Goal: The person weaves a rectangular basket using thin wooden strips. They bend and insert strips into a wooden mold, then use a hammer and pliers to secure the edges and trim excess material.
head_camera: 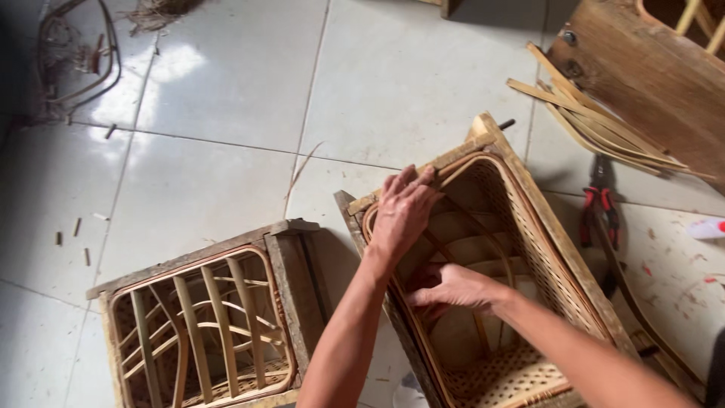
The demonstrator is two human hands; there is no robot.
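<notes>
Left hand (pixel 402 211) rests on the woven basket's rim (pixel 529 204); right hand (pixel 453 289) sits inside it. Slatted frame (pixel 204 317) lies left, pliers (pixel 600 208) right.

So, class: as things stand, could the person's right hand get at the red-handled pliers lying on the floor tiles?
Probably yes. The right hand is inside the woven basket, whose top is open, and the pliers lie just beyond its far rim on bare tiles, with nothing covering them.

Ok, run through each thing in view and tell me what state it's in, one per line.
Left hand: fingers laid over the rim of the woven basket.
Right hand: inside that basket, pressed on its ribs.
Woven basket: tilted, open side showing.
Slatted frame basket: sits apart, untouched.
Red-handled pliers: lying on the floor.
Bamboo strips: loose pile.
</notes>
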